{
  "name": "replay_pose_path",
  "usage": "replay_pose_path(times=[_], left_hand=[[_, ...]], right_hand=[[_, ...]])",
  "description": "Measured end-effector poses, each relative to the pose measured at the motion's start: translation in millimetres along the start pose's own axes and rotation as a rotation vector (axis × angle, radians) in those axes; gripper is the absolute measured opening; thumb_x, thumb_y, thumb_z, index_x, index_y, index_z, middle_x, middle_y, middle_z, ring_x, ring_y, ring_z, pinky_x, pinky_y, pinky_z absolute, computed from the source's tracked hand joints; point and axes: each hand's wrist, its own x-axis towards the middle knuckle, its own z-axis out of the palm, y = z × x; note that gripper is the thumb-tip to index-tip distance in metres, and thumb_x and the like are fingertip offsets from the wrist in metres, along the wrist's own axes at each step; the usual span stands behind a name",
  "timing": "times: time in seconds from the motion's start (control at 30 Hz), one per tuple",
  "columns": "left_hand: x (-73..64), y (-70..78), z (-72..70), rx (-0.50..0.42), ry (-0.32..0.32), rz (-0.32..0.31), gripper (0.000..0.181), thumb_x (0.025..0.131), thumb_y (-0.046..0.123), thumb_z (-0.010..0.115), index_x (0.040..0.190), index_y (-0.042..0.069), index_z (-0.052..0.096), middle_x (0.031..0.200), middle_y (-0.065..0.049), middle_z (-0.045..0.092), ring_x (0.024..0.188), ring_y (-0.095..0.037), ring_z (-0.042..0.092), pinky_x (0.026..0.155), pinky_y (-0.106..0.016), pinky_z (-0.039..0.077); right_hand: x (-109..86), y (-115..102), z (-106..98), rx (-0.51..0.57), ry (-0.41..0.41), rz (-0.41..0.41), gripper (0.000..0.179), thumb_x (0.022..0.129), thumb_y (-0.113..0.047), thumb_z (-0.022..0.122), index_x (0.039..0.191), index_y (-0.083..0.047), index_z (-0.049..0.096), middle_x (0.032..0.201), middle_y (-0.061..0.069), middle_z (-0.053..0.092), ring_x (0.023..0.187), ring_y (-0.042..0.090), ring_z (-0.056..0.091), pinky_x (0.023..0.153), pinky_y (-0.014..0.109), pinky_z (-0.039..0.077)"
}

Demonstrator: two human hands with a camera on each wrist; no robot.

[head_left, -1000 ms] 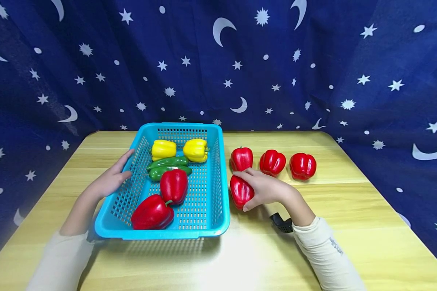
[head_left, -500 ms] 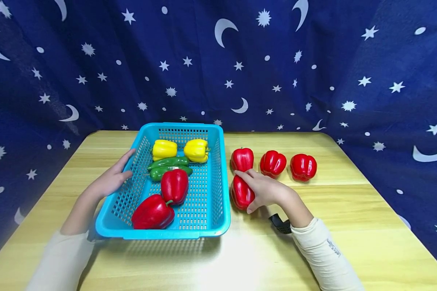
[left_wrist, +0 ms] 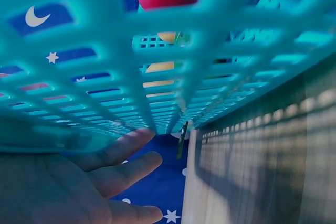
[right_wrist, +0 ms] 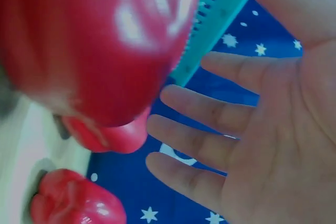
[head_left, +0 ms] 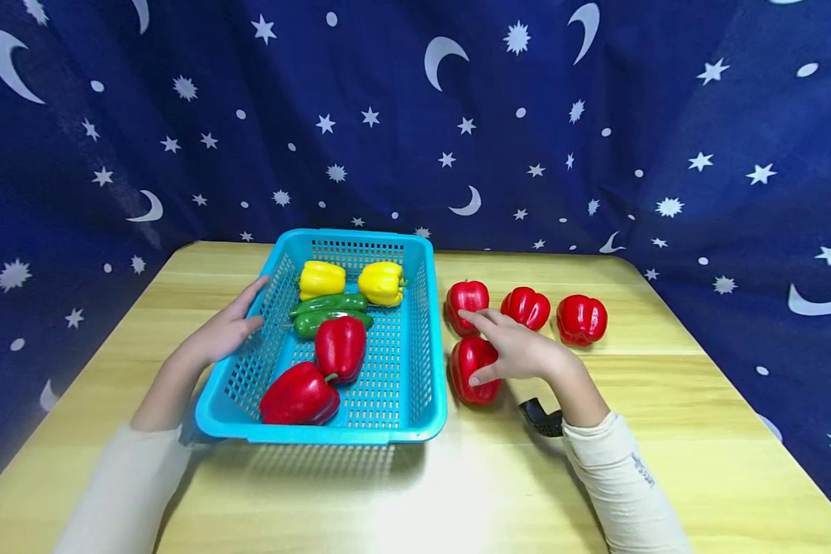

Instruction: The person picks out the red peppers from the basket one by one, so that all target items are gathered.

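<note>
Head view: right hand over a red pepper, which sits on the bench just right of the blue basket; grip unclenched. Three further red peppers in a row beyond. Left hand at the basket's left side.

Left wrist view: left fingers straight beside the slotted plastic; grip uncurled.

Right wrist view: right fingers extended, spread, tips apart from the large pepper.

free tabletop in front of near red pepper, basket left, three peppers behind
</note>
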Motion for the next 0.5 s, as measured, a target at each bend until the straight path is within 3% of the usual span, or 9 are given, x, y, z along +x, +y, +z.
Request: replay_pose_path(times=[0.27,0.37,0.5], left_hand=[[0.3,1.2,-1.6,0.003,0.004,0.003,0.070,0.090,0.005,0.032,0.147,0.013,-0.008,0.150,-0.026,0.002,0.127,-0.052,0.023,0.092,-0.066,0.035],[1.5,0.6,-1.4,-0.006,0.000,0.012,0.071,0.090,0.004,0.032,0.147,0.013,-0.009,0.150,-0.027,0.001,0.128,-0.052,0.022,0.094,-0.066,0.034],[3.4,-1.5,-0.5,-0.015,-0.006,0.014,0.071,0.090,0.004,0.032,0.147,0.013,-0.009,0.150,-0.027,0.001,0.129,-0.052,0.021,0.095,-0.066,0.032]], right_hand=[[17.9,-40.0,-23.8,-0.017,0.148,-0.140,0.079,0.080,-0.028,0.068,0.144,-0.011,0.025,0.136,0.014,0.038,0.124,0.030,0.040,0.099,0.047,0.041],[29.1,-61.0,-32.7,-0.063,0.132,-0.153,0.075,0.083,-0.024,0.064,0.145,-0.012,0.024,0.137,0.013,0.037,0.122,0.027,0.041,0.100,0.044,0.041],[48.8,-87.4,-34.7,-0.130,0.044,-0.163,0.075,0.085,-0.029,0.063,0.146,-0.015,0.022,0.140,0.011,0.034,0.125,0.026,0.038,0.100,0.041,0.042]])
